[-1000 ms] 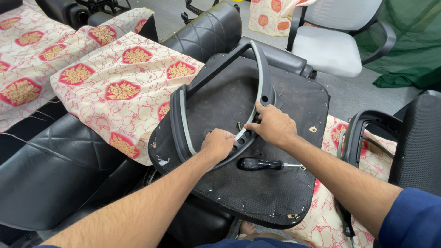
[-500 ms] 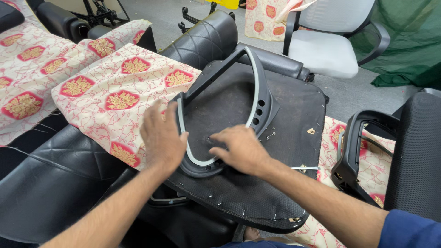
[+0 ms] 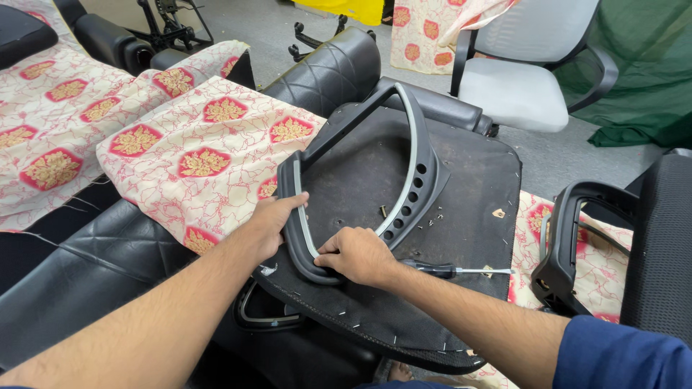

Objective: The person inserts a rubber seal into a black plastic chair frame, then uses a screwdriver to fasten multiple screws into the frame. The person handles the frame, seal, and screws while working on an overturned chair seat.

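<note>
A black plastic chair armrest loop (image 3: pixel 414 155) with a grey inner trim lies on the upturned black seat base (image 3: pixel 476 223). My left hand (image 3: pixel 272 223) grips the loop's near left side. My right hand (image 3: pixel 357 256) is closed over its near bottom curve. A screwdriver (image 3: pixel 450 271) with a black handle lies on the seat base just right of my right hand. A few loose screws (image 3: pixel 432 216) lie beside the loop's row of holes.
Cream fabric with red and gold motifs (image 3: pixel 202 162) drapes over black quilted cushions (image 3: pixel 108 266) on the left. Another black armrest (image 3: pixel 569 245) stands at the right by a mesh chair back (image 3: pixel 663 238). A grey office chair (image 3: pixel 526 79) and green cloth (image 3: pixel 634 79) are behind.
Both hands slid from the loop's middle to its near end. The left hand now grips the left side. The right hand moved off the screwdriver area onto the bottom curve.
</note>
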